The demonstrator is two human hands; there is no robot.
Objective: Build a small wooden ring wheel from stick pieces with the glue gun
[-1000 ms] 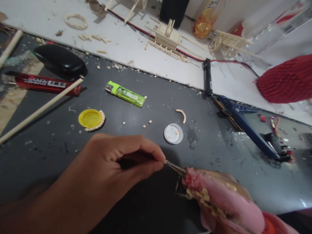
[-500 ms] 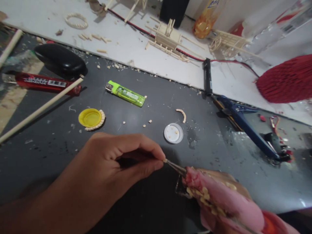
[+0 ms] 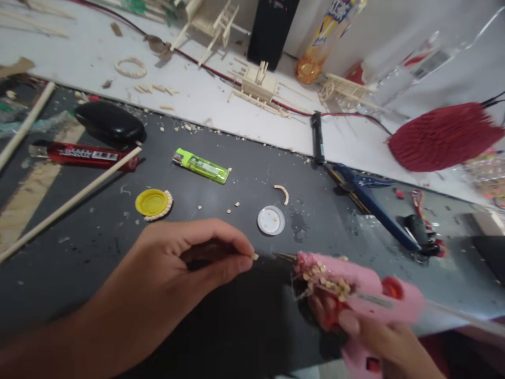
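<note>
A tiny pale wooden piece (image 3: 255, 257) is pinched between thumb and fingertips of my left hand (image 3: 197, 263), above the dark table. My right hand (image 3: 379, 337) grips a pink hot glue gun (image 3: 355, 273), its metal nozzle pointing left toward that piece with a small gap between them. Dried glue and wood bits cling to the gun's front. Beyond my hands lie a white round cap (image 3: 270, 220) with small crumbs in it, a short curved strip of wooden bits (image 3: 282, 194), and a yellow cap (image 3: 151, 202) edged partway by a row of similar bits.
A green lighter (image 3: 202, 166) lies mid-table; a red lighter (image 3: 87, 155), black mouse (image 3: 110, 121) and thin stick (image 3: 71, 204) are at left. Blue-handled pliers (image 3: 374, 208) rest at right. Small wooden models (image 3: 258, 84), a bottle (image 3: 315, 52) and a red fringed bundle (image 3: 442, 138) stand behind.
The glue gun's nozzle has drawn back right from the wooden piece, and the gun has turned more level. My left hand keeps its pinch. The view has shifted a little.
</note>
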